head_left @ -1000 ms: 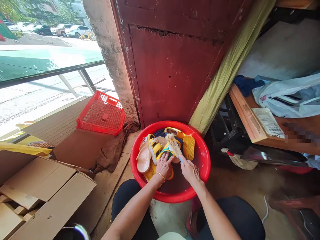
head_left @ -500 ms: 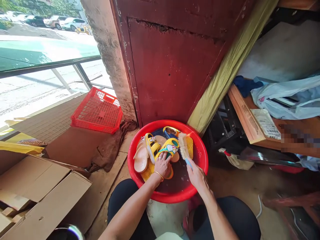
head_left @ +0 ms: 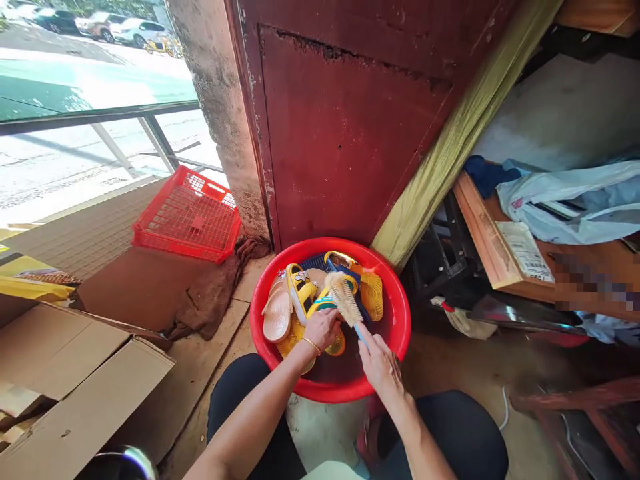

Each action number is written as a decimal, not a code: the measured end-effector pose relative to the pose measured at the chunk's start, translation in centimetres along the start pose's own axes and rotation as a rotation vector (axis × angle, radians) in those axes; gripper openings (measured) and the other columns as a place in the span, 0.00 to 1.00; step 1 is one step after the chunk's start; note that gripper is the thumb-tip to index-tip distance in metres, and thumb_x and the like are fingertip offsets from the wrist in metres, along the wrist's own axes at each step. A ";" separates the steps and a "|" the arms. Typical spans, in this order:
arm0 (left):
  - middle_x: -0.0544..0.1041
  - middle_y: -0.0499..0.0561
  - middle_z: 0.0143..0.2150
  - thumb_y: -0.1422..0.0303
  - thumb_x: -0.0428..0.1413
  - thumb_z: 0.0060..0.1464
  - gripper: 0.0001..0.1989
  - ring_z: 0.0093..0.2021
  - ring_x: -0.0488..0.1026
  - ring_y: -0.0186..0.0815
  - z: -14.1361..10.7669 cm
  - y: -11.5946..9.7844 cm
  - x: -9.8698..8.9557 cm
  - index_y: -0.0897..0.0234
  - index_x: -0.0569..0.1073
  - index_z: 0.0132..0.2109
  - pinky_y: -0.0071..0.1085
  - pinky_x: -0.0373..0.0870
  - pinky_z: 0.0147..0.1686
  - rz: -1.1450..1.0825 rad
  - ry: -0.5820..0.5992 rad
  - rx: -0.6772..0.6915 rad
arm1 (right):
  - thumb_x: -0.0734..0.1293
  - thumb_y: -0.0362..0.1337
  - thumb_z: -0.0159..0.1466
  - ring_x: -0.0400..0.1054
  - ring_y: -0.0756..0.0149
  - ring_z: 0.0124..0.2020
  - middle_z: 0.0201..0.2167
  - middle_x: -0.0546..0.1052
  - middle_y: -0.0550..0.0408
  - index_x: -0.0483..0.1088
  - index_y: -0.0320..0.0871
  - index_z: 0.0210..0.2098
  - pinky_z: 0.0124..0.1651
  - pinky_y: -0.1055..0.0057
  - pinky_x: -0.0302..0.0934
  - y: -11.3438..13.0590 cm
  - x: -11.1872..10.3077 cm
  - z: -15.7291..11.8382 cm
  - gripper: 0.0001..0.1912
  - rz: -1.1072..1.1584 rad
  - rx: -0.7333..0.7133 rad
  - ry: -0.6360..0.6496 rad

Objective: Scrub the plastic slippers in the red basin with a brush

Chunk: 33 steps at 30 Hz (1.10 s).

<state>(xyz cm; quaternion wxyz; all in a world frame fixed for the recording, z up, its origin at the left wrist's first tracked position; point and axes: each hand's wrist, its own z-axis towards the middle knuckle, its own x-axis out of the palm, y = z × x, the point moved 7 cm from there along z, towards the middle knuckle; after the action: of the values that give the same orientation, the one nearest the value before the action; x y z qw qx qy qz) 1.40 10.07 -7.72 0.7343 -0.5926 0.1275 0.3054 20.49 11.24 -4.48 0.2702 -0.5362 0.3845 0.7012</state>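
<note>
A red basin of dark water stands between my knees with several sandals in it. My left hand is closed on the heel end of a yellow sandal with a green strap edge. My right hand grips the blue handle of a brush, whose pale bristles lie over that sandal's strap and hide part of it. To the left are a yellow and white sandal and a pale pink one. A navy and yellow sandal sits at the basin's right.
A red plastic crate and a brown cloth are at the left, with cardboard boxes nearer me. Behind the basin is a dark red door. A wooden table holding plastic bags stands at the right.
The brush in my right hand has moved left, from beside the yellow sandal onto its strap. My left hand stays at the sandal. The view has shifted slightly.
</note>
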 end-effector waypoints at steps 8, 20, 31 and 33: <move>0.67 0.59 0.66 0.67 0.54 0.56 0.30 0.65 0.64 0.46 -1.9 0.0 3.0 0.65 0.64 0.65 0.45 0.57 0.64 0.436 0.328 0.024 | 0.55 0.40 0.70 0.77 0.61 0.44 0.45 0.81 0.48 0.67 0.47 0.64 0.45 0.71 0.69 -4.1 1.2 0.0 0.25 0.126 0.146 0.008; 0.51 0.61 0.74 0.64 0.53 0.56 0.39 0.72 0.50 0.49 -3.5 0.9 5.9 0.68 0.51 0.72 0.51 0.48 0.67 0.579 0.429 -0.019 | 0.54 0.43 0.69 0.71 0.60 0.58 0.59 0.74 0.47 0.67 0.40 0.63 0.59 0.68 0.66 -3.0 2.4 -3.6 0.28 0.422 0.106 -0.022; 0.77 0.57 0.49 0.63 0.43 0.67 0.17 0.49 0.75 0.41 -0.4 -0.3 0.3 0.61 0.72 0.53 0.36 0.69 0.50 0.415 0.189 -0.117 | 0.56 0.41 0.68 0.74 0.57 0.54 0.57 0.76 0.48 0.67 0.43 0.63 0.56 0.64 0.69 -3.2 3.1 -3.8 0.27 0.383 0.190 0.030; 0.75 0.58 0.51 0.61 0.48 0.65 0.16 0.50 0.74 0.41 -0.1 0.8 -2.0 0.62 0.69 0.55 0.35 0.69 0.49 0.471 0.053 -0.262 | 0.55 0.42 0.68 0.74 0.57 0.53 0.56 0.77 0.48 0.66 0.43 0.64 0.55 0.64 0.70 -3.2 3.2 -3.9 0.27 0.371 0.214 0.038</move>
<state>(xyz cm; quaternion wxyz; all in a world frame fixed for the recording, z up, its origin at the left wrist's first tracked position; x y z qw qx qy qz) -0.62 9.50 -7.33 0.5566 -0.6443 0.2404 0.4661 24.26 9.74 -8.83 0.1846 -0.4377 0.5540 0.6837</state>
